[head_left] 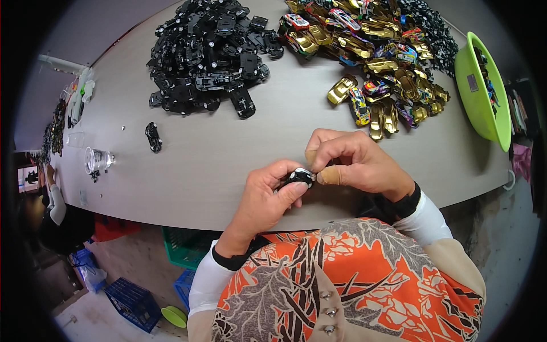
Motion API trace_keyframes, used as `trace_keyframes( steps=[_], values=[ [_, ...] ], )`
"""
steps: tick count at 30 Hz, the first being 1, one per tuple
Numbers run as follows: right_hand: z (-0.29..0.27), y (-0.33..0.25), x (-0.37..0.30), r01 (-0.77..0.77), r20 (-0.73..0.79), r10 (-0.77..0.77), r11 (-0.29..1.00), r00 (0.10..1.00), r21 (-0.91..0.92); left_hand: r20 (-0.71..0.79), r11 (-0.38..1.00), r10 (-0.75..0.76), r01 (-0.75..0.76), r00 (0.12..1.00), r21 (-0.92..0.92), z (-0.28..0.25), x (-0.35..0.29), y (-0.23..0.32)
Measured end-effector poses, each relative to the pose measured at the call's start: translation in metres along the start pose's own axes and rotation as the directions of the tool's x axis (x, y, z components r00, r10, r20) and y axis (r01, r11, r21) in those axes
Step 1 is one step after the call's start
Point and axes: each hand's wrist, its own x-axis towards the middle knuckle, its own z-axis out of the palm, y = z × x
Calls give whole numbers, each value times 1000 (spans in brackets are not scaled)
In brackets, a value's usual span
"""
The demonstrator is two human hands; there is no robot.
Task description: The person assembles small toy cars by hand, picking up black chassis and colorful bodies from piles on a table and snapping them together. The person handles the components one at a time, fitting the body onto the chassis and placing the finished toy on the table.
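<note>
Near the table's front edge, my left hand (265, 194) is closed around a small black toy car (300, 178) with a white patch. My right hand (362, 162) meets the car's right end in a pinch, with tan tape wrapped on its thumb and a finger. Whatever sits between those fingertips is too small to make out. Further left lies a single black toy car chassis (152, 137), apart from the big heap of black chassis (205, 51) at the back. Beyond my right hand spreads a pile of gold and multicoloured toy car bodies (379, 65).
Small dark parts (433, 37) are heaped at the back right, beside a lime-green basin (466, 94). A clear plastic cup (98, 159) stands on the table (188, 182) at left. Another person's sleeve (57, 206) shows at far left. Crates, one blue (132, 305), sit below.
</note>
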Motion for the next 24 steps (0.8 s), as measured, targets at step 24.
trace_keyframes(
  steps=[24],
  values=[
    [4,3,2,-269,63,262,948,963,170,1,987,-128,127,992,-100,-8,-19,3]
  ],
)
